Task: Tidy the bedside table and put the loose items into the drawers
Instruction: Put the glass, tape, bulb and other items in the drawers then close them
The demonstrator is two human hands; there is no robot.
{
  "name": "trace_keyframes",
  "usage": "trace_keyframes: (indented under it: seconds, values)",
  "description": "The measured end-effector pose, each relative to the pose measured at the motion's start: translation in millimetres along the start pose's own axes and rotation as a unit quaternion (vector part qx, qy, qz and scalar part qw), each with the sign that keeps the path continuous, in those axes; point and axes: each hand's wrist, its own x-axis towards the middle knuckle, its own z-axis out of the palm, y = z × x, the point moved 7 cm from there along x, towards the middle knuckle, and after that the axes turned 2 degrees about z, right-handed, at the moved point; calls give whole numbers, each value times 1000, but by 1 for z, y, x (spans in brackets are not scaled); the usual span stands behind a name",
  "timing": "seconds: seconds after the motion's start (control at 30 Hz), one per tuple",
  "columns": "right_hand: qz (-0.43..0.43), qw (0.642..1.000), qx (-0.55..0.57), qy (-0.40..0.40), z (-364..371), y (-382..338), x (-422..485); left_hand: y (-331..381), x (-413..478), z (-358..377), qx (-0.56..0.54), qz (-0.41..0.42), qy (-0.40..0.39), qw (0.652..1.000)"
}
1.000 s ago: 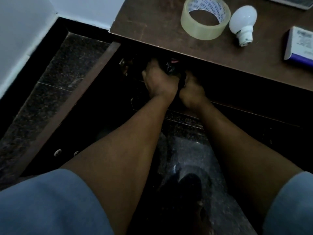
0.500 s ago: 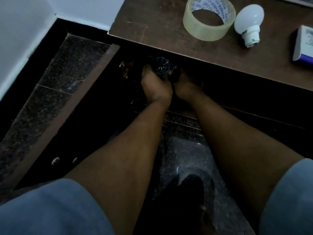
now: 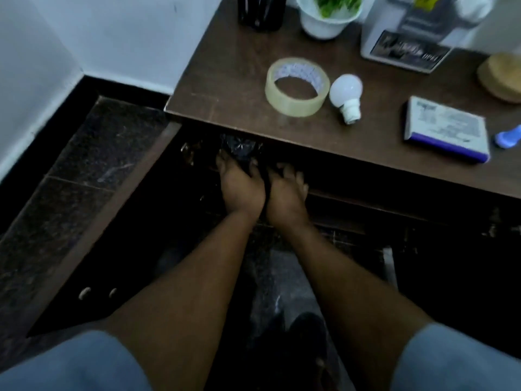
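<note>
A crinkled black plastic bag (image 3: 239, 148) sits in the dark open compartment just under the front edge of the brown bedside table (image 3: 225, 86). My left hand (image 3: 241, 187) grips its near side with fingers curled over it. My right hand (image 3: 286, 194) is pressed against the left hand, fingers down on the dark bag material between them. On the table top lie a roll of clear tape (image 3: 297, 87), a white light bulb (image 3: 345, 93), a white and purple box (image 3: 446, 128) and a small blue item (image 3: 507, 136) at the right edge.
An open brown door or drawer side (image 3: 107, 221) angles out to the left, with two metal fittings (image 3: 84, 292) on it. At the table's back stand a dark bottle (image 3: 260, 12), a white plant pot (image 3: 328, 18), a white device (image 3: 408, 38) and a tan round object (image 3: 501, 77). The floor is dark stone.
Both hands have pushed the black bag a little deeper under the table top. The view has tilted up, so more of the table top shows.
</note>
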Motion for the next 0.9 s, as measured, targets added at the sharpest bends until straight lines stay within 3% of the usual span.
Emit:
trace_keyframes:
  seconds: [0.1,0.27,0.47,0.53,0.6,0.67,0.77,0.83,0.9]
  values:
    - [-23,989,142,46,-34,6,-33,14,-38,-3,-25,-29,-8,999]
    - [-105,974,139,146,-115,6,-84,63,-84,-20,-44,35,27,998]
    - [-131,936,180,272,-210,-14,-83,154,-85,-70,10,263,45,964]
    - [-94,934,190,288,-228,-16,-67,178,-73,-86,81,341,75,934]
    - [-17,948,171,270,-232,-8,-45,191,-58,-87,139,380,54,913]
    - [55,959,150,235,-228,2,-28,192,-41,-76,170,372,-28,912]
    - [90,973,104,188,-219,6,-13,178,-21,-53,215,279,-170,921]
    - [86,981,51,166,-217,5,-3,172,-18,-46,238,249,-190,919]
    - [84,986,15,146,-217,4,4,171,-23,-50,214,246,-162,931]
